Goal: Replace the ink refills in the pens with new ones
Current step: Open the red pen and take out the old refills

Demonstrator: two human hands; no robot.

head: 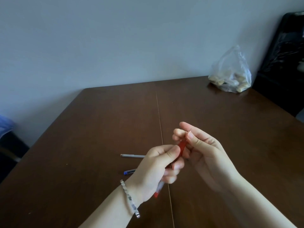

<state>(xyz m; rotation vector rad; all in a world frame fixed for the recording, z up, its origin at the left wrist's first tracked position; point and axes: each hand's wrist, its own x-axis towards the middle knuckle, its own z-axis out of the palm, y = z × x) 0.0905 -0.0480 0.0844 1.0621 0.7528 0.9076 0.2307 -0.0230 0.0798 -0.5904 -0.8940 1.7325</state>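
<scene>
Head view. Count of pens: 3 in total, 1 held and 2 lying on the counter (pixel 92 129).

Pen 1: red pen (pixel 182 147), held in the air above the counter just right of the seam (pixel 159 112), slanted from 7 o'clock up to 1 o'clock. Its lower end, pale with a red cap, sticks out below the left hand (pixel 156 170).

Left hand: fingers (pixel 174 167) curled around the barrel of the red pen, thumb pressed on top.

Right hand (pixel 204 155): thumb and forefinger pinch the upper end of the red pen; the other fingers are loosely bent behind it. A thin bit shows at the pinch, too blurred to identify.

Pen 2: grey pen (pixel 132 156), flat on the counter at 9 o'clock from the left hand, lying roughly level; its right end is hidden behind the hand.

Pen 3: blue pen (pixel 129 171), flat on the counter at 8 o'clock from the left hand, just below the grey pen, apart from it.

Other items: 1 bracelet (pixel 130 199) on the left wrist. 1 clear plastic bag (pixel 230 71) holding pale lumps, at the far counter edge at 1 o'clock, well apart from the hands.
</scene>
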